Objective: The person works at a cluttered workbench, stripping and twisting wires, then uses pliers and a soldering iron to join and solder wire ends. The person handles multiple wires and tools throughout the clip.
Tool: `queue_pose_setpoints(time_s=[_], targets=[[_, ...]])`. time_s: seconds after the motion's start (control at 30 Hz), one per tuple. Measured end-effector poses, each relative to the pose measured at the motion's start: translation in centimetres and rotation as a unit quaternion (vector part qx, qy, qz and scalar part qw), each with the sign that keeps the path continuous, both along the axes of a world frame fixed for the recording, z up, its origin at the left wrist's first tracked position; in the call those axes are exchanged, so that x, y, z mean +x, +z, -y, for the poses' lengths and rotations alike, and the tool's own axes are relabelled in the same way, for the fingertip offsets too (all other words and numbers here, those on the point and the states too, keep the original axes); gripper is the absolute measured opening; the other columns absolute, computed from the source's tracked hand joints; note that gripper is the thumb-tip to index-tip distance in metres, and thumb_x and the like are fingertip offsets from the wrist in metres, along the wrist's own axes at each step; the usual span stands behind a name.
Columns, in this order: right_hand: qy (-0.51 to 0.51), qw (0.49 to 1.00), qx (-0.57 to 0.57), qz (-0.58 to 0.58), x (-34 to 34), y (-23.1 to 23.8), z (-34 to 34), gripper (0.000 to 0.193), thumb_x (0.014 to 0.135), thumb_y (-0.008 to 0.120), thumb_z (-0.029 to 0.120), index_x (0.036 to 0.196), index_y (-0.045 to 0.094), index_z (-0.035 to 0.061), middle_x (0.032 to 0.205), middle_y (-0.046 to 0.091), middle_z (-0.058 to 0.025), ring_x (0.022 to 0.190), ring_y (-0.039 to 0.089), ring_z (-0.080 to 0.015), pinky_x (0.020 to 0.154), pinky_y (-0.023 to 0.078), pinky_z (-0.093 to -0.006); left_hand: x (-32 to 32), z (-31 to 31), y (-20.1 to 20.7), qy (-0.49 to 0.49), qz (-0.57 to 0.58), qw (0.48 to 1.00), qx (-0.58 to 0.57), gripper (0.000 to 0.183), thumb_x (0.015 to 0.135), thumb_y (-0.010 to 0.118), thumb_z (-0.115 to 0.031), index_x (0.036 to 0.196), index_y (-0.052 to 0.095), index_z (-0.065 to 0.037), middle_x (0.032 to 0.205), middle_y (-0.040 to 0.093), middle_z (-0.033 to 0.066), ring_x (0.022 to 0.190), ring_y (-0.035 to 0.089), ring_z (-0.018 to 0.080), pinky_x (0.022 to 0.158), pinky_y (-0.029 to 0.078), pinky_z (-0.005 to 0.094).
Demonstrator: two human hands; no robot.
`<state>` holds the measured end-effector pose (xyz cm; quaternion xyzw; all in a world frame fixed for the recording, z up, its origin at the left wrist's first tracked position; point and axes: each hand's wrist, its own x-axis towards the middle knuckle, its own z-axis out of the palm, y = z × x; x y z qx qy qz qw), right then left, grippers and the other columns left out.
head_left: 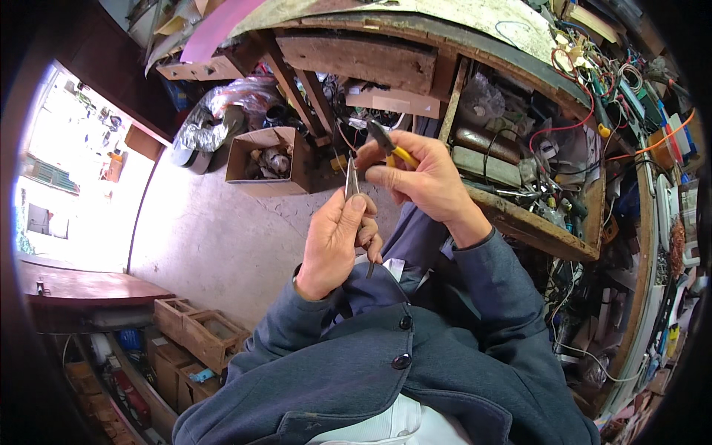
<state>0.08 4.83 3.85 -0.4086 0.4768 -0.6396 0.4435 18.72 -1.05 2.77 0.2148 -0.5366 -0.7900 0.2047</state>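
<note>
My left hand (335,239) is closed around a slim, pointed silver tool that looks like tweezers (351,182), its tip pointing up and away from me. A dark thin strip hangs below those fingers. Just to the right and higher, my right hand (426,178) is closed on a yellow-and-black hand tool, probably pliers (401,153), with its black end sticking up past the fingers. The right thumb and forefinger come close to the silver tip. A thin wire (343,133) shows by the fingertips; whether either hand grips it I cannot tell.
Ahead stands a worn wooden workbench (356,61). An open drawer (519,215) full of parts juts out on the right. Tangled wires and tools lie on the bench at right. A cardboard box (248,182) sits on the floor; wooden crates (194,326) are lower left, near a bright doorway.
</note>
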Motion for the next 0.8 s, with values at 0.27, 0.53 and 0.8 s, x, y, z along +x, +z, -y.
queue_pose_setpoints(time_s=[0.27, 0.53, 0.8], targets=[[-0.039, 0.996, -0.015, -0.082, 0.1, -0.9, 0.1, 0.019, 0.088, 0.082, 0.005, 0.101, 0.068, 0.0001, 0.080, 0.067, 0.0009, 0.072, 0.058, -0.0050, 0.059, 0.046, -0.0236, -0.1, 0.0, 0.5, -0.006, 0.024, 0.999, -0.038, 0.029, 0.114, 0.044, -0.027, 0.107, 0.051, 0.000, 0.070, 0.044, 0.0015, 0.055, 0.051, 0.0121, 0.052, 0.049, 0.0271], [-0.061, 0.972, -0.050, -0.222, 0.6, -0.3, -0.3, 0.007, 0.096, 0.068, -0.003, 0.102, 0.065, -0.0018, 0.086, 0.069, -0.0046, 0.086, 0.070, -0.0128, 0.074, 0.055, -0.0293, 0.5, 0.7, 0.2, 0.005, 0.058, 0.996, -0.061, 0.030, 0.114, 0.045, -0.027, 0.107, 0.051, 0.001, 0.069, 0.045, 0.0027, 0.055, 0.052, 0.0138, 0.052, 0.048, 0.0285], [-0.067, 0.994, -0.080, -0.027, 0.9, -2.8, 1.0, 0.013, 0.093, 0.075, 0.003, 0.103, 0.069, -0.0014, 0.086, 0.068, -0.0035, 0.080, 0.063, -0.0104, 0.073, 0.052, -0.0255, 0.2, 0.6, 0.6, -0.039, 0.029, 0.999, 0.008, 0.030, 0.115, 0.043, -0.028, 0.107, 0.051, 0.000, 0.069, 0.046, 0.0031, 0.056, 0.057, 0.0160, 0.054, 0.051, 0.0284]])
